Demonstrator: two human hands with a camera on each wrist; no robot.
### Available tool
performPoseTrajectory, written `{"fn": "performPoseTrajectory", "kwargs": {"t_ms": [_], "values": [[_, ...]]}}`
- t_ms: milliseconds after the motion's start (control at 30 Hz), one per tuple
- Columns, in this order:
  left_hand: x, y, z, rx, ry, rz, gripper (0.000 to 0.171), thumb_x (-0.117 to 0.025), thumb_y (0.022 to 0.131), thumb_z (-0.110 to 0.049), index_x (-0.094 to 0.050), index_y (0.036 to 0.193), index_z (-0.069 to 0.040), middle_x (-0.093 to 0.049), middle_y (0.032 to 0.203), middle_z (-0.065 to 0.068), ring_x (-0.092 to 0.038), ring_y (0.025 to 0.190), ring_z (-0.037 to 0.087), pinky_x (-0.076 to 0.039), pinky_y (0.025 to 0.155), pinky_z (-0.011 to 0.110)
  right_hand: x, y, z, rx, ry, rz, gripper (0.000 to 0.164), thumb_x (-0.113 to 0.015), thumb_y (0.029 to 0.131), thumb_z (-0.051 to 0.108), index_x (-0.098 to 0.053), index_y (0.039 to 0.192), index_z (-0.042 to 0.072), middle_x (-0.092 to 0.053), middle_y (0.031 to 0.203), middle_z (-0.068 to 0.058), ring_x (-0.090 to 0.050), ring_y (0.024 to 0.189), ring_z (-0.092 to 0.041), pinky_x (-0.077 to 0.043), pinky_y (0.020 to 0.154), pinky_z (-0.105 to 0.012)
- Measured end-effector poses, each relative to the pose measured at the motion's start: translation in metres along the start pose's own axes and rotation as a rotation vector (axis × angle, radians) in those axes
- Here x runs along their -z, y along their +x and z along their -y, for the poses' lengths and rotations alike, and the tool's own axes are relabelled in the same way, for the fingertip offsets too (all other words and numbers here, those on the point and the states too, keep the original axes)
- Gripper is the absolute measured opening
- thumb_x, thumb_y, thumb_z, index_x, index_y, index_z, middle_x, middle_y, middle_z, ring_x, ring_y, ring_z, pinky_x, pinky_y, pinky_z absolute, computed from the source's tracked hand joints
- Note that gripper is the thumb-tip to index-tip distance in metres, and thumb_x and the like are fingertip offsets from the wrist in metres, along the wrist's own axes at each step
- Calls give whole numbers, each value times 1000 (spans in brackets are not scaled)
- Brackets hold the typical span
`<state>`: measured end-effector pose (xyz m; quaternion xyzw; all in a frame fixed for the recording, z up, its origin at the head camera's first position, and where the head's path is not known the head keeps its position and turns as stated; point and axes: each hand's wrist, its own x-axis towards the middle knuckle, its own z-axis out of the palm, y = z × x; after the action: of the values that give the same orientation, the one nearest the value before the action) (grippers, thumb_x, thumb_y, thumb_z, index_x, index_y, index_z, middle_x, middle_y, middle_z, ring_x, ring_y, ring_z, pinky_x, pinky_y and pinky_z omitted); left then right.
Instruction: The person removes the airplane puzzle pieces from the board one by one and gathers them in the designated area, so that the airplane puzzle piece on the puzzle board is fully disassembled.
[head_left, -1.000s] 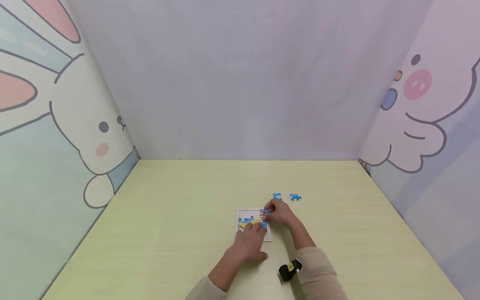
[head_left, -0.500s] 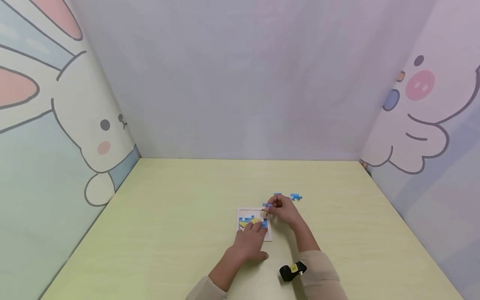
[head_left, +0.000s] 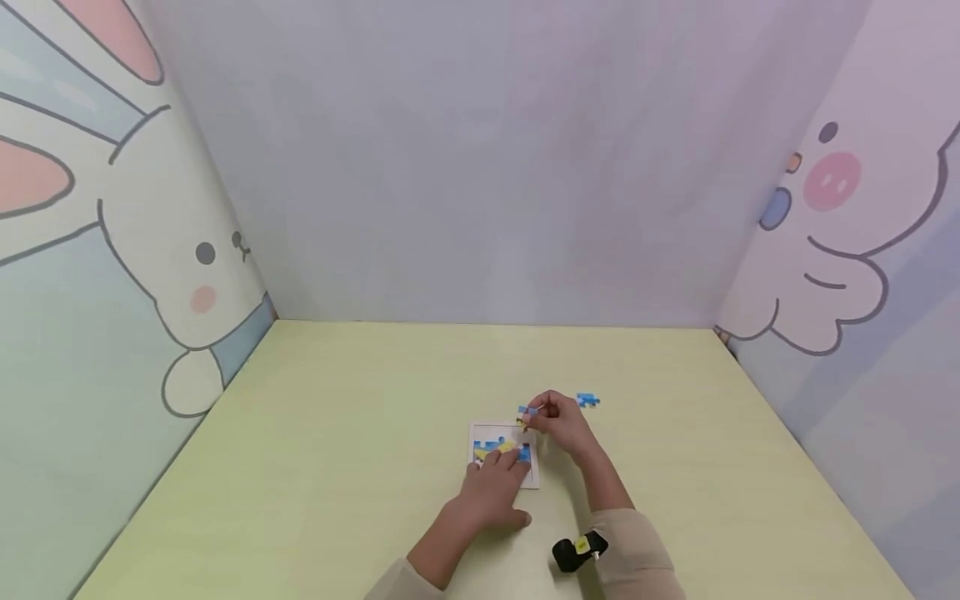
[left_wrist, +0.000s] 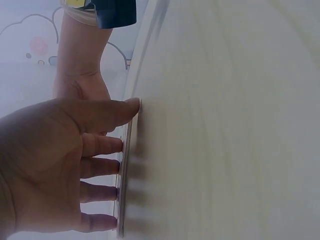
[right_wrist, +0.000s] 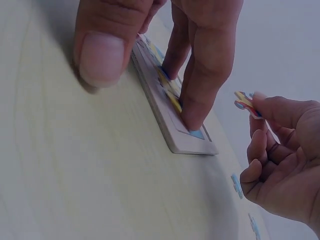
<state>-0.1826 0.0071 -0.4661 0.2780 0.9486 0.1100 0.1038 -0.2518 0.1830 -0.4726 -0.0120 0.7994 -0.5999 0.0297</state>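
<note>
A square jigsaw tray with a pale rim lies on the table, partly filled with blue and yellow pieces. Across its near part rests my left hand, its straight fingertips pressing the pieces, as the right wrist view shows; the thumb sticks out to the side. Between thumb and index finger my right hand pinches a puzzle piece, raised over the tray's far right corner. The left hand covers much of the lower picture.
Beyond the right hand lies a loose blue puzzle piece; the right wrist view shows another piece beside it. A black camera sits at the right sleeve. Cartoon-printed walls enclose the table.
My right hand has lifted the puzzle piece off the tray's right side and turned it between its fingers, shifting slightly left in the last half second. The left hand stays on the tray.
</note>
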Motion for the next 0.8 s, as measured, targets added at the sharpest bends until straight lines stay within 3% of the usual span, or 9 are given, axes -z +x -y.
{"fn": "performPoseTrajectory", "kwargs": {"t_ms": [100, 300, 533, 800], "values": [[0, 0, 4, -6, -33, 2, 68, -79, 81, -43, -57, 139, -16, -45, 152, 7, -41, 137, 35, -41, 99, 62, 0, -2, 1, 30, -7, -16, 15, -72, 91, 5, -63, 99, -3, -57, 74, -4, -52, 70, -16, -43, 62, -27], [0, -5, 9, -27, -102, -6, 62, -78, 83, -40, -60, 136, -15, -45, 150, 11, -40, 138, 38, -41, 102, 61, 7, -11, -3, 13, 4, -75, 13, -71, 90, 0, -64, 99, -5, -60, 76, -4, -55, 70, -16, -46, 63, -27], [3, -19, 19, -53, -78, -134, 51, -78, 83, -34, -65, 125, -9, -56, 131, 14, -51, 125, 35, -48, 94, 51, 22, -19, -10, -20, 37, -159, 18, -71, 91, 3, -63, 105, -6, -61, 82, -4, -55, 73, -14, -48, 66, -26], [7, -36, 25, 39, -55, -151, 52, -78, 84, -34, -64, 127, -9, -53, 132, 14, -49, 124, 35, -49, 89, 50, 46, -24, -14, -50, 95, -218, 29, -70, 93, 4, -62, 116, -12, -63, 83, 2, -54, 73, -9, -47, 64, -24]]}}
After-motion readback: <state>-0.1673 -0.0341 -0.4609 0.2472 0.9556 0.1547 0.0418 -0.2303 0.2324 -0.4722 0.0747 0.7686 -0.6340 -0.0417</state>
